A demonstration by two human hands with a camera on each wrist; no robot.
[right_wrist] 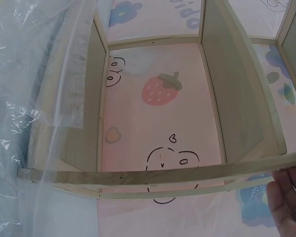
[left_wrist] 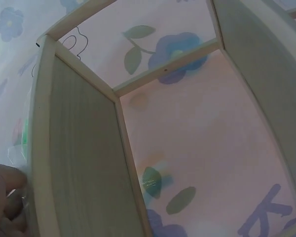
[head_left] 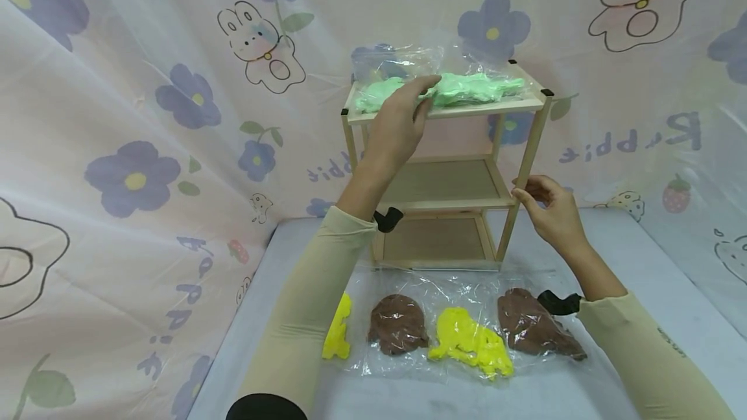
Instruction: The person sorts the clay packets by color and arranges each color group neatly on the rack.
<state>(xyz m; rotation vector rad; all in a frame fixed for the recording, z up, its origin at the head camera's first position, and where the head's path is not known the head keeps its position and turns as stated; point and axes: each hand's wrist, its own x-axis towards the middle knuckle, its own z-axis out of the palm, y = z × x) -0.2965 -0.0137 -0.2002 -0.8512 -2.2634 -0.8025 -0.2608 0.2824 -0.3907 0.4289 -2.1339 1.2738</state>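
A three-tier wooden rack stands on the table; two clear bags of green material lie on its top shelf. My left hand is at the front of the top shelf, its fingers over the bags where they meet; in the left wrist view the fingers are at the shelf's edge, partly out of frame. My right hand pinches the rack's right front post with thumb and fingers, beside the middle shelf. The right wrist view shows these fingers against the post.
In front of the rack, clear bags lie in a row on the white table: brown material, yellow material, more brown, and yellow partly behind my left sleeve. A patterned curtain hangs behind and at the sides.
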